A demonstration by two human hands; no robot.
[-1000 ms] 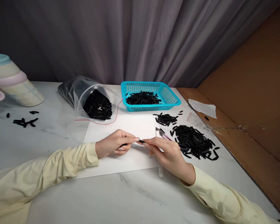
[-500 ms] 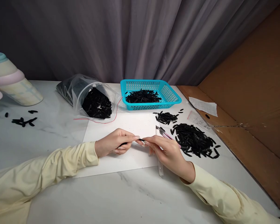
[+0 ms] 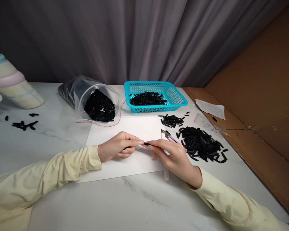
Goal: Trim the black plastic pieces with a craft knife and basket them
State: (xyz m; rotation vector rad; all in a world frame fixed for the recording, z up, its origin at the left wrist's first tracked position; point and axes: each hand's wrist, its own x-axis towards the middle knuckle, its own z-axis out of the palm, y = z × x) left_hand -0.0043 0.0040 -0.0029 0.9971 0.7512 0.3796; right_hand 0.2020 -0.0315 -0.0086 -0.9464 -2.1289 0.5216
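Over the white sheet point(image 3: 125, 168), my left hand point(image 3: 121, 146) and my right hand point(image 3: 170, 155) meet at the fingertips. Between them they pinch one small black elongated piece point(image 3: 146, 144), its ends covered by fingers. Another bit of black point(image 3: 127, 148) shows inside the curled fingers of my left hand. Pink-handled snips point(image 3: 170, 137) lie just behind my right hand, partly hidden by it. To the right of that hand spreads a large heap of black pieces point(image 3: 201, 144), with a smaller heap point(image 3: 171, 121) farther back.
A turquoise basket point(image 3: 156, 109) holding more black pieces stands at the back. Left of it lies an open clear zip bag point(image 3: 80, 88), full of them. A few loose pieces point(image 3: 25, 125) lie near the tumbler point(image 3: 21, 91). A cardboard wall point(image 3: 260, 73) borders the right.
The fingers of my right hand have shifted very slightly around the black piece. Both hands otherwise stay in place.
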